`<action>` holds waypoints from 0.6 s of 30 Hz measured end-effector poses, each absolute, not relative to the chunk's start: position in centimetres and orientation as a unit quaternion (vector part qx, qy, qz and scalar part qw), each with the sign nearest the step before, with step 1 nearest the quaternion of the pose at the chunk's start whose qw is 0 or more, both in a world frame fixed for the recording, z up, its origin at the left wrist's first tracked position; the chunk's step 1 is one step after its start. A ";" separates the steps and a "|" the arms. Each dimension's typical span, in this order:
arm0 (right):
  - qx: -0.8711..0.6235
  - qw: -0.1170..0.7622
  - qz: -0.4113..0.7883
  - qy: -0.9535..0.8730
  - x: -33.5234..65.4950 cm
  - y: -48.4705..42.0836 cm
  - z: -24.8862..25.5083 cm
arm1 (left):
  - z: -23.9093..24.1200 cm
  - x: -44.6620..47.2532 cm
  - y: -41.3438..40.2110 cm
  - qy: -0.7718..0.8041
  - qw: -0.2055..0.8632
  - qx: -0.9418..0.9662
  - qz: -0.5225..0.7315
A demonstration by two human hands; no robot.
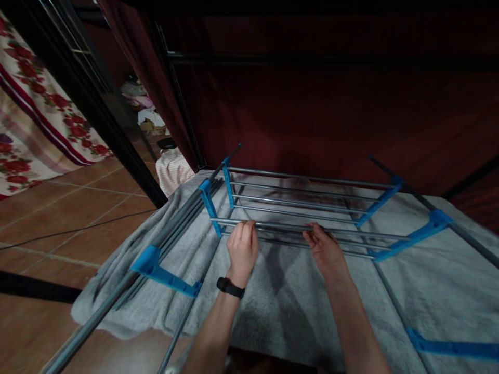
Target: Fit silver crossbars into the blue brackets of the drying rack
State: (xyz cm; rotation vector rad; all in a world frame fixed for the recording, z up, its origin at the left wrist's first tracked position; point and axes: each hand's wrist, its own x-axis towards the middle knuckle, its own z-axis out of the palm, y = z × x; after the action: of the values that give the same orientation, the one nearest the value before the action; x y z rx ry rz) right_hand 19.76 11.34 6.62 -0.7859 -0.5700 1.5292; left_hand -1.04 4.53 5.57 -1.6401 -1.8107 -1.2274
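Observation:
A rack frame of grey metal tubes and blue plastic brackets lies on a grey blanket (288, 296). My left hand (242, 244) is wrapped round a horizontal metal tube (280, 226), left of its middle. Farther right on the same tube, my right hand (322, 244) pinches it between thumb and fingers. The tube runs between a left blue bracket (210, 208) and a right blue bracket (417, 238). Beyond it, several parallel tubes span the back blue brackets (228, 184). A nearer blue bracket (166, 272) at left has no crossbar in it.
Several loose tubes (175, 236) lie along the blanket's left side. A dark red curtain (312, 114) hangs behind, with a black metal post (97, 119) at left. Another blue bracket (452, 347) sits at lower right. A cable (78, 228) crosses the tiled floor (35, 223).

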 end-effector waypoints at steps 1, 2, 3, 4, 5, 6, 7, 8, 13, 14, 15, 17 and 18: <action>-0.343 0.617 0.663 -0.249 19.8 11.4 6.6 | 5.4 -1.1 4.4 -0.660 0.212 -0.585 -0.421; -0.346 0.617 0.662 -0.250 19.8 11.4 6.6 | 5.2 -1.2 4.4 -0.670 0.220 -0.585 -0.400; -0.349 0.616 0.661 -0.250 19.8 11.4 6.6 | 5.1 -1.2 4.3 -0.680 0.224 -0.586 -0.380; -0.352 0.614 0.660 -0.251 19.8 11.4 6.5 | 5.1 -1.3 4.2 -0.688 0.226 -0.588 -0.361; -0.355 0.614 0.659 -0.250 19.8 11.4 6.5 | 5.1 -1.3 4.1 -0.695 0.224 -0.590 -0.345; -0.358 0.613 0.659 -0.250 19.8 11.5 6.5 | 5.2 -1.4 4.1 -0.701 0.221 -0.592 -0.331; -0.359 0.613 0.658 -0.249 19.8 11.5 6.4 | 5.3 -1.4 4.0 -0.706 0.218 -0.593 -0.319; -0.360 0.613 0.658 -0.249 19.8 11.5 6.4 | 5.4 -1.5 3.9 -0.711 0.213 -0.594 -0.309; -0.356 0.613 0.656 -0.259 19.8 11.6 6.6 | 5.0 -2.1 4.2 -0.724 0.148 -0.578 -0.346; -0.355 0.612 0.656 -0.261 19.8 11.6 6.6 | 4.8 -2.3 4.4 -0.723 0.121 -0.560 -0.386; -0.354 0.612 0.657 -0.262 19.8 11.6 6.6 | 4.6 -2.5 4.7 -0.718 0.085 -0.532 -0.440; -0.354 0.611 0.657 -0.264 19.9 11.7 6.6 | 4.3 -2.8 5.3 -0.691 -0.018 -0.452 -0.563; -0.355 0.610 0.657 -0.265 19.9 11.7 6.6 | 4.3 -3.0 5.6 -0.662 -0.084 -0.406 -0.624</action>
State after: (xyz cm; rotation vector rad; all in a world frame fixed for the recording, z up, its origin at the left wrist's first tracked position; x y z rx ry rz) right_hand 19.88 11.69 6.57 -0.8198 -0.6106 1.5158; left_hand -3.01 5.56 4.32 -1.3496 -2.2004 -2.0718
